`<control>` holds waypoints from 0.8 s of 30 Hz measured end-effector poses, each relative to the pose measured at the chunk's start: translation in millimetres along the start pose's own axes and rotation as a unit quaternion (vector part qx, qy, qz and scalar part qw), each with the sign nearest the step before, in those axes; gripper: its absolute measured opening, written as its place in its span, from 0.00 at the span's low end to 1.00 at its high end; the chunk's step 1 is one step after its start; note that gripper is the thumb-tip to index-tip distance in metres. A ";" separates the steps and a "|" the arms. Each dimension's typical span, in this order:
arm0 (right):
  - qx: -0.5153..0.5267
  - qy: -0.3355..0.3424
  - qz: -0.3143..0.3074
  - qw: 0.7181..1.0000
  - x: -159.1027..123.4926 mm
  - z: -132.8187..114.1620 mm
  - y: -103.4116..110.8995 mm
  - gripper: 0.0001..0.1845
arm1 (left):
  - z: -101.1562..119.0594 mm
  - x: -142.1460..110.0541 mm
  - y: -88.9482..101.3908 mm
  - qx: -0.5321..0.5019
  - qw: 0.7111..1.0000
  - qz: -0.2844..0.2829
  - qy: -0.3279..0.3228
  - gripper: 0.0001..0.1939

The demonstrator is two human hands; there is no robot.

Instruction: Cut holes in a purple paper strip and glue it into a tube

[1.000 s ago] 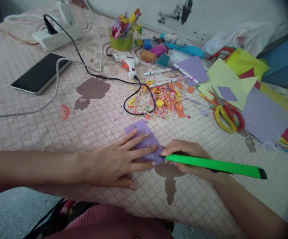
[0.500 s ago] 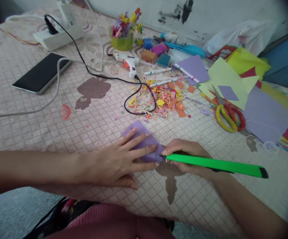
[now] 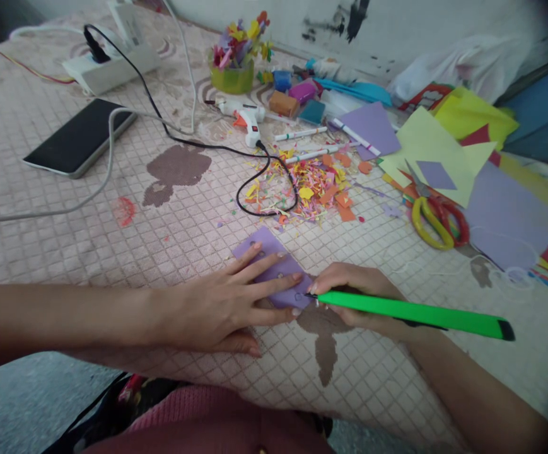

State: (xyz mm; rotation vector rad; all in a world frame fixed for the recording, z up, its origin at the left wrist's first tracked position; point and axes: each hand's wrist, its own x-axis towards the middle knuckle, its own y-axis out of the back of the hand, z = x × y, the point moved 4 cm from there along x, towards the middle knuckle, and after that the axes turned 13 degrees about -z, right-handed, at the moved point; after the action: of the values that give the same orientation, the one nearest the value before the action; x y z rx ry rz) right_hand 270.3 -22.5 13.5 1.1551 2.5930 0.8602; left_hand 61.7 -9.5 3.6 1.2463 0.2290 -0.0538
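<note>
A small piece of purple paper (image 3: 265,241) lies on the patterned tablecloth in front of me. My left hand (image 3: 221,306) rests flat over it with fingers spread, covering part of the sheet. Small round drawn marks show between those fingers. In my right hand (image 3: 356,290) is a bright green pen (image 3: 415,313) with a black end, pinched close to its dark tip. That tip touches the paper near its right corner, beside a small drawn loop.
Paper scraps (image 3: 314,189) and a looped black cord lie beyond the paper. A white glue gun (image 3: 250,121), scissors (image 3: 437,217), coloured sheets (image 3: 507,214) and a green bowl of paper flowers (image 3: 233,77) stand farther off. At left are a black phone-like device (image 3: 79,135) and a power strip (image 3: 113,66).
The pen tip has shifted very slightly, and the small loop by it shows more clearly. My left hand has stayed in place on the paper.
</note>
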 end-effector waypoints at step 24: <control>0.005 -0.005 -0.014 1.000 -0.6 1.1 0.1 0.10 | 3.3 0.2 2.5 -0.017 1.000 0.007 0.003 0.32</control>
State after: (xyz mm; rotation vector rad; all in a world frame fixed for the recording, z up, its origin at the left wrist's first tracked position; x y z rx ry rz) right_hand 271.2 -22.3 12.6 1.1201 2.6008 0.8350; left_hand 62.7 -11.7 6.9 1.2151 0.2255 -0.0346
